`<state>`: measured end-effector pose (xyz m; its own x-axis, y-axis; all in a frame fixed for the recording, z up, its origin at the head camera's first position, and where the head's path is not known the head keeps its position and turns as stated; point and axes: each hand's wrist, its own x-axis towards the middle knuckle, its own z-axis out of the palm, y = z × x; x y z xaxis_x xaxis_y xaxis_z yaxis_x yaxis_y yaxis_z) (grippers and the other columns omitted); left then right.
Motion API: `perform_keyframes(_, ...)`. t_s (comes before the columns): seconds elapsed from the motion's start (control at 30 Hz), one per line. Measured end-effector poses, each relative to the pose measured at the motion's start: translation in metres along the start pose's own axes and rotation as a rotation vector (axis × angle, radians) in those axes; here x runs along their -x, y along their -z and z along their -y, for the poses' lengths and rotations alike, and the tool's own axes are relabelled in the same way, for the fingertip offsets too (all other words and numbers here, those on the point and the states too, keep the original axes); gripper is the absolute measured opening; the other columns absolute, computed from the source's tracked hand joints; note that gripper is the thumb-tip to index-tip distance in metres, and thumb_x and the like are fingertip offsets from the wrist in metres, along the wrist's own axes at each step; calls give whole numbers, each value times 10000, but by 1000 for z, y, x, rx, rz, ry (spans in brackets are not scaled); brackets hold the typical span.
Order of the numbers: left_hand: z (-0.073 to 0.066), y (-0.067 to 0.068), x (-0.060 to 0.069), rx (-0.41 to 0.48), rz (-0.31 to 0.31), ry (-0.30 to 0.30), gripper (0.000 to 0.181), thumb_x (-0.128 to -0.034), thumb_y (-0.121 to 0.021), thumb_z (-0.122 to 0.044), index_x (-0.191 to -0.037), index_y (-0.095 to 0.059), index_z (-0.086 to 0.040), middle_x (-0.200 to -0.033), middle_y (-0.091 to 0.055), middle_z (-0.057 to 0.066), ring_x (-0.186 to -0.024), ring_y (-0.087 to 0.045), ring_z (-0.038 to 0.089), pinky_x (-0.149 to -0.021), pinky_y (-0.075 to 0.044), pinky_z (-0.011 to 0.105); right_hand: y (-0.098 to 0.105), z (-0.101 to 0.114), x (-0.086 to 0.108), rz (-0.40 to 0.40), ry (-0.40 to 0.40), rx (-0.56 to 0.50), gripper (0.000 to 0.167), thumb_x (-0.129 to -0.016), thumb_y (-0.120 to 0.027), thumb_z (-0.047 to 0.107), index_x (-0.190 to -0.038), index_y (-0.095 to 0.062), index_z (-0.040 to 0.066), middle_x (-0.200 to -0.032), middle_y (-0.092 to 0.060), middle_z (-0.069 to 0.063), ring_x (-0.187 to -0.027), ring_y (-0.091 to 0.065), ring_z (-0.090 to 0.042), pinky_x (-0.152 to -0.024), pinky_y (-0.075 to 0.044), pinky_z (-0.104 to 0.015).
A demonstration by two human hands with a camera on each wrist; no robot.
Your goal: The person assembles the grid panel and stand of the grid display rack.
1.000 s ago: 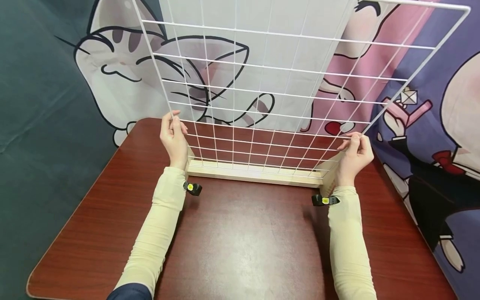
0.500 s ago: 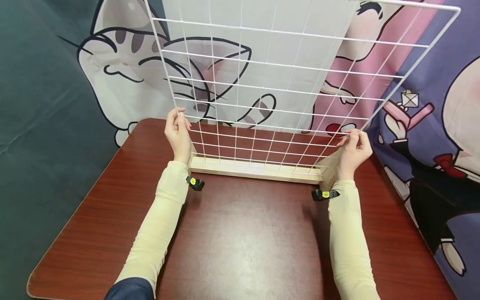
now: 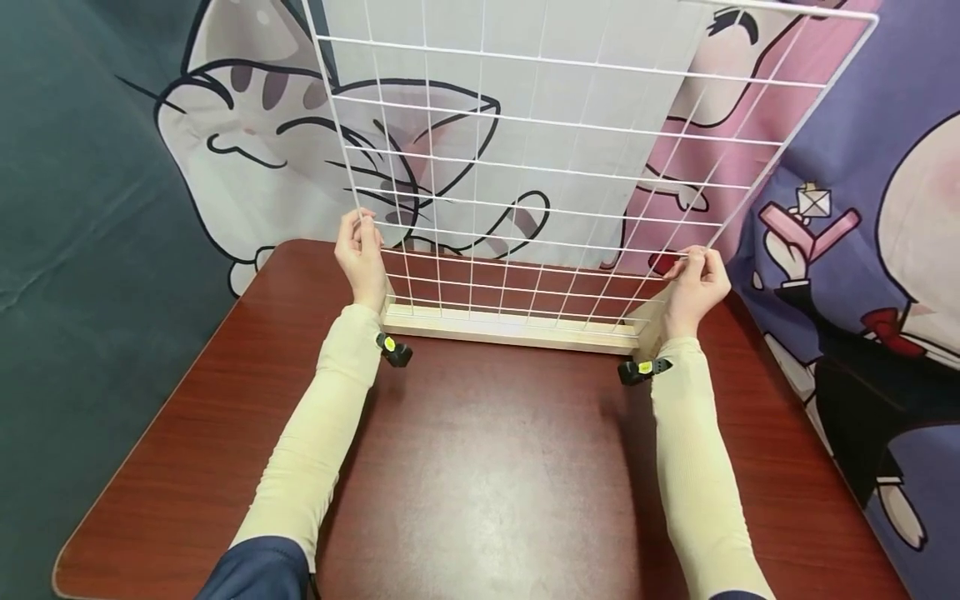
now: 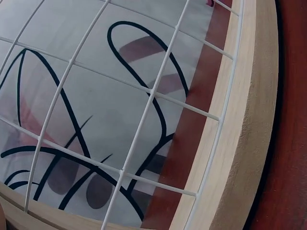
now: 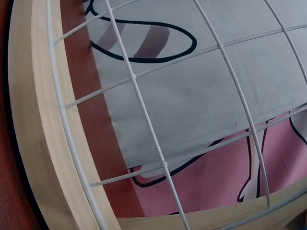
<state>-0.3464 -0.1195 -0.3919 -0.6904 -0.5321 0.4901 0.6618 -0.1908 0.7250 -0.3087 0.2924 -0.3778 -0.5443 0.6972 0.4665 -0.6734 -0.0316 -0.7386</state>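
Observation:
A white wire grid panel (image 3: 525,122) stands upright, tilted, over the table's far part. My left hand (image 3: 362,260) pinches its left edge wire low down, fingertips against thumb. Opposite it, my right hand (image 3: 693,292) pinches the right edge wire at a similar height. Below lies a pale wooden bar (image 3: 517,327), with a wooden side board (image 3: 651,323) rising near the right hand. Both wrist views show the grid's bottom wire (image 4: 220,122) along the inner side of the wooden bar (image 5: 36,120). Whether wire and wood touch, I cannot tell.
The reddish-brown table (image 3: 480,467) reaches toward me, its rounded left edge in view. A cartoon cat curtain (image 3: 247,167) hangs behind, and a purple cartoon curtain (image 3: 847,275) lines the right. Black wrist cameras (image 3: 394,350) are strapped to both sleeves.
The grid's upper right corner has shifted left and the panel looks narrower. My left hand has moved slightly up and right, my right hand slightly up and left, both still pinching the edge wires.

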Motion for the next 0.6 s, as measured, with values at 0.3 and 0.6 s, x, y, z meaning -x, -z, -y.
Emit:
perform_keyframes(0.3, 12, 3, -14, 0, -3, -41, 121, -947, -511, -50, -903, -599, 21, -576, -422, -71, -524, -387, 77, -550, -350, 193, -11, -6, -2, 8, 34, 68, 274, -899, -478, -47, -681, -624, 33, -465, -498, 40, -385, -457, -63, -437, -400, -177)
perform_keyframes(0.6, 14, 6, -15, -21, 33, 37, 137, -963, -481, -18, -902, -589, -75, -542, -412, -68, -527, -396, 93, -574, -384, 200, -5, -8, -2, 80, -3, 111, 273, -937, -472, -26, -717, -610, 59, -517, -522, 34, -443, -488, -91, -496, -426, -190)
